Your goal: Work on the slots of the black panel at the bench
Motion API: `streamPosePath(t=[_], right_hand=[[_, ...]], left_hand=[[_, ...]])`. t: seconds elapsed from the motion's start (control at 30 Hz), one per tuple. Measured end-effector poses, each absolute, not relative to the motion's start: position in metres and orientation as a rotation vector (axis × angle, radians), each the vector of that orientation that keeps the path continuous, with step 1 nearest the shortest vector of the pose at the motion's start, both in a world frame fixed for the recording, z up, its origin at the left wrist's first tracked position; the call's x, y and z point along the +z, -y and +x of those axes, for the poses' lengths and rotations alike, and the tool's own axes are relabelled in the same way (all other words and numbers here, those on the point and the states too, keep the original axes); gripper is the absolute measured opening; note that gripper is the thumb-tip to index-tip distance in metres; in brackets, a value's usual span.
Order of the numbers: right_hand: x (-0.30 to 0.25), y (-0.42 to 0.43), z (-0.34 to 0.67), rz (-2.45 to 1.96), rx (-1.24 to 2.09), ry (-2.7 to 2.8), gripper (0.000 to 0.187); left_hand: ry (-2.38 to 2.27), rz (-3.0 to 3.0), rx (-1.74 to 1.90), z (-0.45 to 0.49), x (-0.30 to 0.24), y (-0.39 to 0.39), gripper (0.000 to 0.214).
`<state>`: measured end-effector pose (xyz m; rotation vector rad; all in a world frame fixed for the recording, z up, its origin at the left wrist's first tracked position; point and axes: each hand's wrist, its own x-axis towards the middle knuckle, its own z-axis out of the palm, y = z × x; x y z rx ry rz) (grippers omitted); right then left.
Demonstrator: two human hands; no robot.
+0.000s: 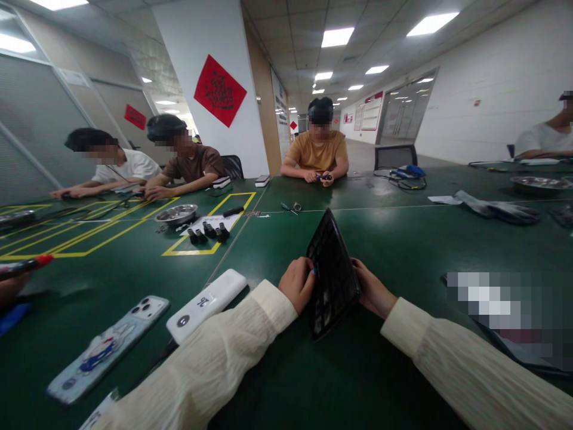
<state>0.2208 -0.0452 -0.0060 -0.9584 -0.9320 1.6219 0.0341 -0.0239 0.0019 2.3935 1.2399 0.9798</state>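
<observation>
A thin black panel with a grid of shallow compartments stands tilted on edge above the green table. My right hand grips it from the right side; its fingertips are hidden behind the panel. At the left edge of the panel, my left hand has its fingers curled together against the gridded face. A tiny bit of blue shows at those fingertips, too small to name. Left of my left forearm lie a white power bank marked 26 and a phone in a cartoon case.
The green table holds a metal bowl, several black cylindrical parts and a paper sheet. Gloves lie at right, near a blurred-out flat item. Several people sit around; a red-tipped tool pokes in at left.
</observation>
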Motion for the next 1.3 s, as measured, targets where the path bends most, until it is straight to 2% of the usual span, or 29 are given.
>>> streamPosePath(t=[0.37, 0.77, 1.1, 1.3], right_hand=[[-0.0019, 0.0476, 0.2197, -0.977, 1.606, 0.872, 0.031], [-0.0007, 0.0477, 0.2200, -0.968, 1.599, 0.884, 0.031], [-0.0034, 0.0479, 0.2204, -0.959, 1.620, 0.923, 0.044], [-0.0016, 0.0486, 0.2215, -0.982, 1.616, 0.915, 0.045]], left_hand=[[-1.329, 2.515, 0.888, 0.0350, 0.0009, 0.0190, 0.028], [-1.281, 2.537, 0.868, 0.0349, 0.0030, 0.0160, 0.032], [-1.164, 2.491, 0.954, 0.0347, -0.0001, 0.0204, 0.024], [-1.199, 2.508, 0.936, 0.0346, 0.0003, 0.0199, 0.024]])
